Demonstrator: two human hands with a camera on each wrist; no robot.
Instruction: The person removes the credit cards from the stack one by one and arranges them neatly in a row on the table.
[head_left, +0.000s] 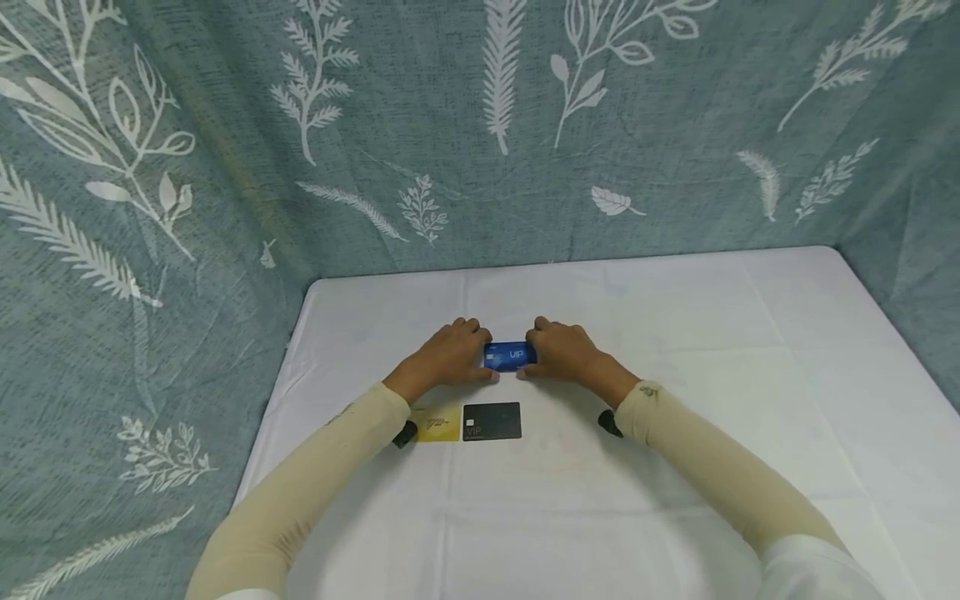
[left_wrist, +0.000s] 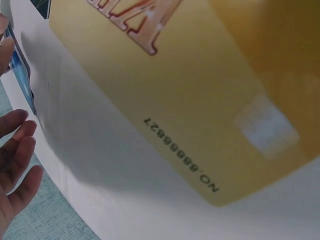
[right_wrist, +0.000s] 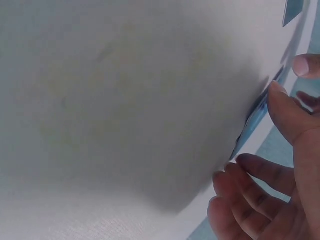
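A blue card (head_left: 510, 357) marked "VIP" lies between both hands over the white table. My left hand (head_left: 452, 354) holds its left end, thumb at the near edge and curled fingers at the far edge. At the right end, my right hand (head_left: 566, 352) grips in the same way. Closer to me lie a black VIP card (head_left: 492, 422) and a gold card (head_left: 437, 423), side by side; the left forearm partly covers the gold one. The right wrist view shows the blue card (right_wrist: 257, 115) nearly edge-on between thumb and fingers.
A white cloth covers the table (head_left: 712, 400), which has rounded far corners. Behind and to the left hangs a grey-green curtain (head_left: 450, 125) with white leaf prints. Small black devices (head_left: 609, 422) sit under both wrists.
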